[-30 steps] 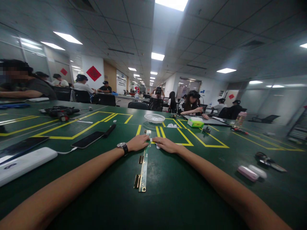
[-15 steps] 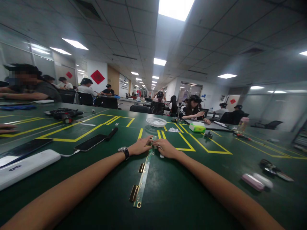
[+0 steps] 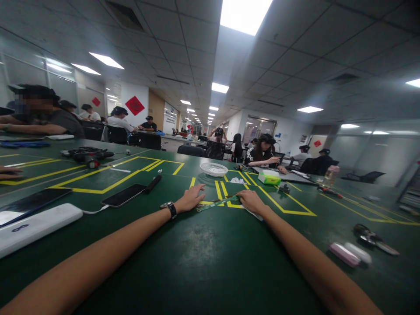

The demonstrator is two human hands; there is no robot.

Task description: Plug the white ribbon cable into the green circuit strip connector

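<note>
A long narrow green circuit strip (image 3: 216,203) lies crosswise on the green table (image 3: 203,258), between my two hands. My left hand (image 3: 190,199), with a wristwatch, rests flat with fingers stretched out at the strip's left end. My right hand (image 3: 251,200) is closed around the strip's right end. A small white slip (image 3: 254,214) lies under my right wrist.
A white basket (image 3: 213,168) and a green-and-white box (image 3: 269,177) stand further back. A black phone (image 3: 124,195), a pen and a white power bank (image 3: 36,227) lie to the left; pink and white items (image 3: 349,253) to the right. Several people sit at far tables.
The strip lay lengthwise towards me with both hands at its far end; my right hand has swung it round so that it lies crosswise. The camera tilted down slightly.
</note>
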